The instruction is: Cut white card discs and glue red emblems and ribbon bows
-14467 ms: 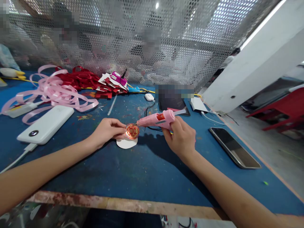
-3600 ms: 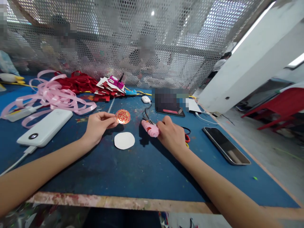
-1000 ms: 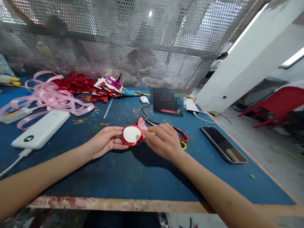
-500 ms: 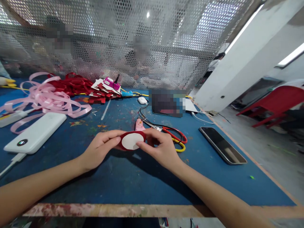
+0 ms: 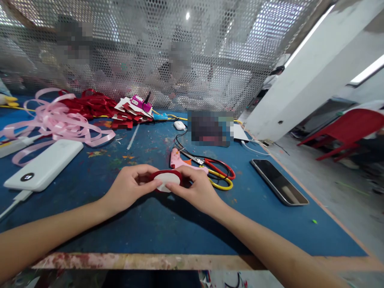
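Note:
Between my two hands is a small round piece (image 5: 166, 178), dark red at the rim with a white disc on its face. My left hand (image 5: 129, 185) pinches its left edge, thumb on the white face. From the other side my right hand (image 5: 196, 188) grips the right edge, its thumb also pressed on the white. The fingers behind the piece are hidden. Just beyond the right hand lies a pink glue gun (image 5: 177, 159), partly covered by that hand. Scissors with red and yellow handles (image 5: 220, 170) rest beside it, a black cable across them.
Pink ribbon (image 5: 60, 120) and red ribbon (image 5: 93, 105) are heaped at the back left, near red and white cut pieces (image 5: 132, 114). A white power bank (image 5: 45, 166) lies left, a phone (image 5: 279, 182) right. A perforated metal screen (image 5: 135, 48) stands behind the blue table (image 5: 120, 236).
My left thumb has slid inward over the white face, and both thumbs are now close together. The round piece is tilted flatter, and more of the glue gun shows.

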The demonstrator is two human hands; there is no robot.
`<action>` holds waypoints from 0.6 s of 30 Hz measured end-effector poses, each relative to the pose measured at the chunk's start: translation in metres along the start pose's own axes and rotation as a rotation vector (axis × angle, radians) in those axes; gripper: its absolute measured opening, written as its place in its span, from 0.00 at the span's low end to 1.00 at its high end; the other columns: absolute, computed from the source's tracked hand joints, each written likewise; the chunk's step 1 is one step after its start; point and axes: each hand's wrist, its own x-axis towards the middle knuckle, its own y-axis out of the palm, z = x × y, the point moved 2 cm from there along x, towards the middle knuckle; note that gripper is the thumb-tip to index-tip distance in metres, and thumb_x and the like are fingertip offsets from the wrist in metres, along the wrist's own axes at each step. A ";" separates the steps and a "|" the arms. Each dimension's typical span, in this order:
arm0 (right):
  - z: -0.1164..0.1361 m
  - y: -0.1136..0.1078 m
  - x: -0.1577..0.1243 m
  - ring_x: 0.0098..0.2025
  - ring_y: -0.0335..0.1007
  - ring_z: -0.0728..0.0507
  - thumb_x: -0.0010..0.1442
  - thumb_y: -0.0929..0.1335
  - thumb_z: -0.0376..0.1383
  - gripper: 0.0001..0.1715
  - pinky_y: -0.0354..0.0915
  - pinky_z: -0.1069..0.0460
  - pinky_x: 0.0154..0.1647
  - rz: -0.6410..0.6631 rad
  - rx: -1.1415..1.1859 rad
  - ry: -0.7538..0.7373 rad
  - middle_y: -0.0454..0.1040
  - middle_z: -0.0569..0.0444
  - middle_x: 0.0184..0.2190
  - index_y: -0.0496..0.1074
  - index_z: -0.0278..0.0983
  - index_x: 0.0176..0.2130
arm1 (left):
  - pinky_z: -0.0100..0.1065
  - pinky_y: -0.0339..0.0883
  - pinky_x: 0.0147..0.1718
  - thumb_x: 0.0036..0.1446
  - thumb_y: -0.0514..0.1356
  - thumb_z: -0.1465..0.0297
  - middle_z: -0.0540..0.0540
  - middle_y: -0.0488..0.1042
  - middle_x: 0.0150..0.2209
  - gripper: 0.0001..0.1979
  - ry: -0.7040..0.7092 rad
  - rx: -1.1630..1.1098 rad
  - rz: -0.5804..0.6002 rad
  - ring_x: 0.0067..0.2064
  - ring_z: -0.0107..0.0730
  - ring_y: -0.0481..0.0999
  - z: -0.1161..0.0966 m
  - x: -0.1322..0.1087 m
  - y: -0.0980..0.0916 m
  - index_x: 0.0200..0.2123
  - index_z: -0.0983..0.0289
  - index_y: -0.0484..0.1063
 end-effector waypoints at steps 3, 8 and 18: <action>-0.002 0.002 -0.001 0.24 0.59 0.52 0.52 0.68 0.39 0.09 0.56 0.56 0.24 0.010 0.007 0.015 0.69 0.57 0.23 0.71 0.35 0.31 | 0.25 0.69 0.30 0.46 0.64 0.66 0.51 0.78 0.30 0.08 -0.007 0.011 0.000 0.31 0.30 0.76 0.000 -0.001 0.001 0.32 0.63 0.76; -0.003 0.002 -0.001 0.24 0.59 0.51 0.51 0.69 0.39 0.08 0.56 0.56 0.24 -0.003 0.040 0.026 0.69 0.57 0.23 0.71 0.35 0.30 | 0.25 0.68 0.31 0.47 0.64 0.65 0.51 0.78 0.30 0.10 -0.018 0.018 0.024 0.31 0.30 0.76 0.001 -0.001 0.001 0.33 0.64 0.74; -0.002 0.005 -0.001 0.24 0.58 0.52 0.51 0.69 0.37 0.07 0.55 0.57 0.23 -0.027 0.099 0.057 0.67 0.58 0.22 0.70 0.34 0.29 | 0.28 0.69 0.35 0.51 0.60 0.63 0.53 0.77 0.36 0.15 -0.027 -0.044 0.084 0.36 0.32 0.76 0.003 -0.001 0.006 0.40 0.65 0.71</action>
